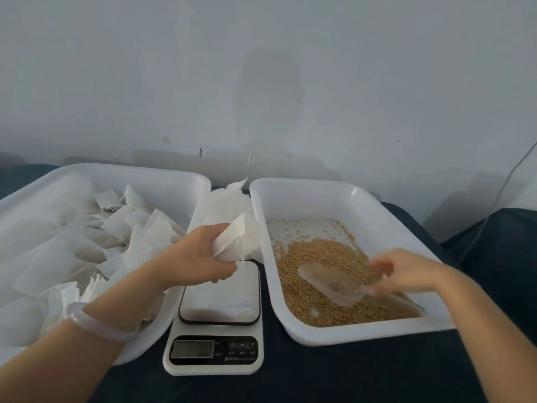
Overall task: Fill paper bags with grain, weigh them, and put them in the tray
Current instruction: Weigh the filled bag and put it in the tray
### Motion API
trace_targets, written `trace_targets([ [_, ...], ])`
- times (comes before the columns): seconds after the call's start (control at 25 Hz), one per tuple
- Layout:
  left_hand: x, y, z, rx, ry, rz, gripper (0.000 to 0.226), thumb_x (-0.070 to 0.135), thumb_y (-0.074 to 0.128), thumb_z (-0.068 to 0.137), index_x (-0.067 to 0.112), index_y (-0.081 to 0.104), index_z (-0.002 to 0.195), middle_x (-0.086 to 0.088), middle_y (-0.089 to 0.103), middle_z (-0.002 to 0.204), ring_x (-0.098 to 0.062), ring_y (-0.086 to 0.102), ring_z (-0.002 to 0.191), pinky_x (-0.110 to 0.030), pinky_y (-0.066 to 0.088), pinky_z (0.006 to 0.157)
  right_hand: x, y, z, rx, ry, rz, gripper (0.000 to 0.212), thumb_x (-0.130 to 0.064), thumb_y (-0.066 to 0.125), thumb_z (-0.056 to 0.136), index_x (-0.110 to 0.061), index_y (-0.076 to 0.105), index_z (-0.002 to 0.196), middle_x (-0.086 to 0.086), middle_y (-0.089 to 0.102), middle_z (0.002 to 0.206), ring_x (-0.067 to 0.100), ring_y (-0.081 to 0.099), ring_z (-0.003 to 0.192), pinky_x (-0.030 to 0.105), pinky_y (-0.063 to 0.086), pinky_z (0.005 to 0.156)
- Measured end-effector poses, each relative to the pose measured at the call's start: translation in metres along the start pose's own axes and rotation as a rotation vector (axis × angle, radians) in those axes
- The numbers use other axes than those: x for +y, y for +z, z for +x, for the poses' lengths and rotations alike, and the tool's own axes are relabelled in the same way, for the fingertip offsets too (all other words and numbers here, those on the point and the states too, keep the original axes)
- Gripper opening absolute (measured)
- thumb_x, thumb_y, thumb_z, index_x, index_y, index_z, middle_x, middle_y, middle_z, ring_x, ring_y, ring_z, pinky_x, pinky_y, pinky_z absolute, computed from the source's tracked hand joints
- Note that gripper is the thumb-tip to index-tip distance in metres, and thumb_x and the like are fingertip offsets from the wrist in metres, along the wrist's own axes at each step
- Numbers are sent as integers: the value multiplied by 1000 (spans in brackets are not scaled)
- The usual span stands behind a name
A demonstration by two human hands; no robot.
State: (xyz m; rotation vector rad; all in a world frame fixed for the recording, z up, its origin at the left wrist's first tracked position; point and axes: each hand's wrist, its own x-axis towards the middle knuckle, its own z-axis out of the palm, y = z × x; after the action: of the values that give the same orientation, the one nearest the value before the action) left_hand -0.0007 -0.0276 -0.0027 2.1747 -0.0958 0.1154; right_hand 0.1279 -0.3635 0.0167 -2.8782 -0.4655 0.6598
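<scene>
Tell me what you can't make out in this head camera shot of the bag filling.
Head view only:
- Scale display: digits too faint and small to read.
- Right hand: motion blur hides whether it grips the scoop.
- Paper bag in the left hand: crumpled, contents hidden by its own paper.
- Left tray: cut off by the frame's left edge.

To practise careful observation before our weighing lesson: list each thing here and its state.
Bag: crumpled, held in left grip.
Scoop: lying on grain, handle in right grip.
Scale: plate bare.
Left tray: piled with bags.
Right tray: partly covered with grain.
</scene>
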Motion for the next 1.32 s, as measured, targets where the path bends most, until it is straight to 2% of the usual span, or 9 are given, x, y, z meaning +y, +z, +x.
trace_targets([
  [0.04,0,0,1,1,-6,-6,19,2,64,73,16,58,84,6,63,59,-8,59,51,-22,50,48,16,11,3,-81,72,-62,57,-37,78,71,-30,54,123,-12,56,124,9,54,112,30,43,99],
  [0.12,-1,2,2,6,-16,-12,23,0,63,73,11,59,93,5,64,59,-8,59,50,-20,48,47,28,27,5,-63,52,-29,35,-33,79,70,-37,61,100,-14,61,110,6,57,100,25,45,88],
  [0.2,-3,2,2,15,-24,-19,24,-1,64,74,7,58,96,4,64,59,-9,59,50,-22,50,48,28,29,9,59,-36,-3,24,-30,76,74,-42,57,82,-17,57,94,3,57,87,20,42,73],
  [0.28,-4,1,2,20,-30,-26,24,-1,64,74,6,58,97,2,63,58,-11,60,51,-23,51,49,22,23,13,241,-91,-57,20,-31,72,77,-42,56,82,-17,49,92,3,54,78,15,37,64],
  [0.52,-5,2,4,2,-40,-4,21,0,64,74,7,59,94,4,64,60,-10,61,51,-21,51,50,-11,24,30,558,-287,-382,42,-35,65,84,-41,54,124,-15,58,112,6,51,99,26,30,90],
  [0.72,-7,2,3,-2,-40,-5,22,8,65,71,12,59,92,0,66,63,-12,62,52,-22,51,52,-2,24,19,308,-308,-201,33,-39,73,74,-59,55,94,-27,57,86,-3,46,87,31,28,93],
  [0.84,-8,3,5,-17,-32,4,18,9,65,71,15,59,87,-1,65,62,-13,62,53,-22,51,52,13,29,4,216,-305,-46,36,-36,76,73,-59,57,93,-28,60,91,2,48,98,29,34,93],
  [0.96,-9,2,4,-10,-34,8,19,8,65,71,15,59,87,-1,65,62,-12,62,52,-21,51,51,21,26,-9,260,-327,7,39,-33,75,75,-54,58,104,-30,60,98,-8,49,100,25,34,95],
  [1.32,5,3,3,26,-52,6,25,6,71,72,20,58,88,6,67,64,-9,63,56,-27,55,59,31,4,-32,420,-261,41,36,-26,69,81,-30,60,116,-18,59,108,3,54,101,38,37,104],
])
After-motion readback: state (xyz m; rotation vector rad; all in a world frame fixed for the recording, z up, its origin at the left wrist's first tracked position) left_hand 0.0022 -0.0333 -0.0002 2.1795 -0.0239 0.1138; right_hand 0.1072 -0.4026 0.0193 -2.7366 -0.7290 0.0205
